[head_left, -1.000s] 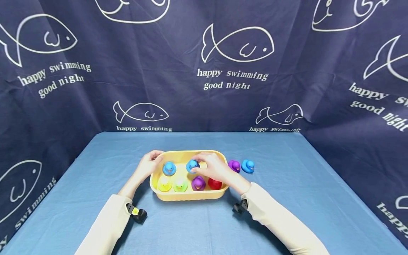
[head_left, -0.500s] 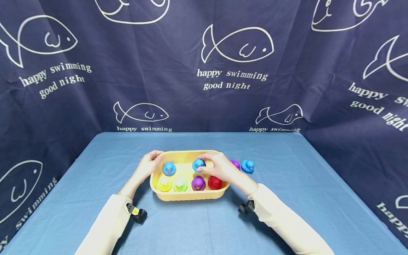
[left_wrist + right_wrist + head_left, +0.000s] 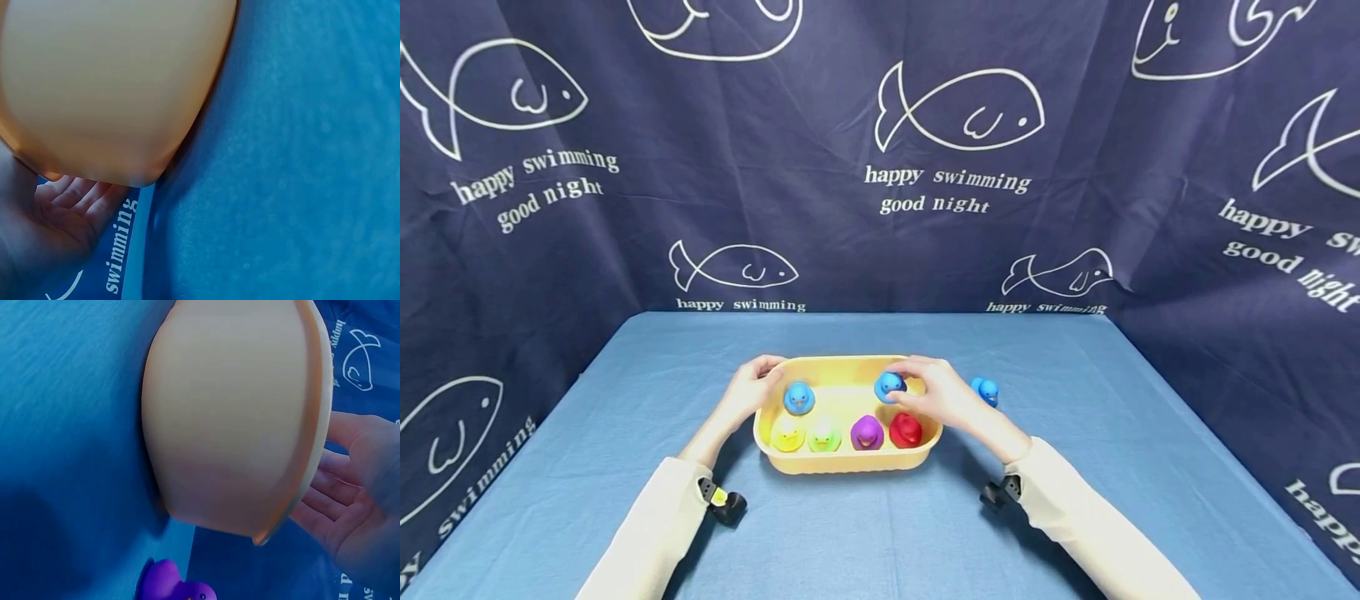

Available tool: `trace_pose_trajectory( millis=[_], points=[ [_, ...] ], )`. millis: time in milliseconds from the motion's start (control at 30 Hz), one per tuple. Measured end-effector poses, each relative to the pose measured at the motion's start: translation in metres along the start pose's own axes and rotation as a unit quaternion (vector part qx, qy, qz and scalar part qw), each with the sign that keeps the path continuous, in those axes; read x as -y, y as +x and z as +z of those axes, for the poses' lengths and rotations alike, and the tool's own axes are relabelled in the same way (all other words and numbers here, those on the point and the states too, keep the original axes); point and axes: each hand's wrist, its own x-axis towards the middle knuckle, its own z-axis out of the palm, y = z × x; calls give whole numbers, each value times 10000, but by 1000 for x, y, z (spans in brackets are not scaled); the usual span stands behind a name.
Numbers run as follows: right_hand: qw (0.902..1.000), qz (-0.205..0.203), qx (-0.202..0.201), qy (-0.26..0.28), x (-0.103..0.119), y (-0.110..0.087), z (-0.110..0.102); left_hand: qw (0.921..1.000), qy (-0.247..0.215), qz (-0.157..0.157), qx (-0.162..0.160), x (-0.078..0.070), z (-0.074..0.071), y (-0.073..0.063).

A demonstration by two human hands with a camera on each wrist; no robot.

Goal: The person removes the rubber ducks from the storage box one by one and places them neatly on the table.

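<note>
My right hand reaches over the right end of a yellow plastic tub and pinches a blue rubber duck between thumb and fingers, inside the rim. In the right wrist view the tub wall hides the duck and the fingertips. At the tub's back left corner, my left hand grips the rim, its fingers behind the wall in the left wrist view. Another blue duck sits at the back left inside. Along the front stand a yellow duck, a green duck, a purple duck and a red duck.
On the blue tablecloth, right of the tub, sits one more blue duck, partly behind the right wrist. A second purple duck shows beside the tub in the right wrist view. A dark fish-print curtain surrounds the table.
My right hand has carried the blue duck rightward inside the tub, toward its right end. That hand now covers the outside purple duck in the head view. My left hand has stayed put.
</note>
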Motion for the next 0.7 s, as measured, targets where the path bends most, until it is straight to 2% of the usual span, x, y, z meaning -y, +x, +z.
trace_pose_trajectory(
  millis=[133,700],
  points=[
    [10000,59,-14,-54,-3,-4,-4,9998,-60,-194,82,-1,-1,0],
    [9989,-303,-356,-4,-16,-16,-23,9997,-112,-202,99,0,0,0]
  ],
)
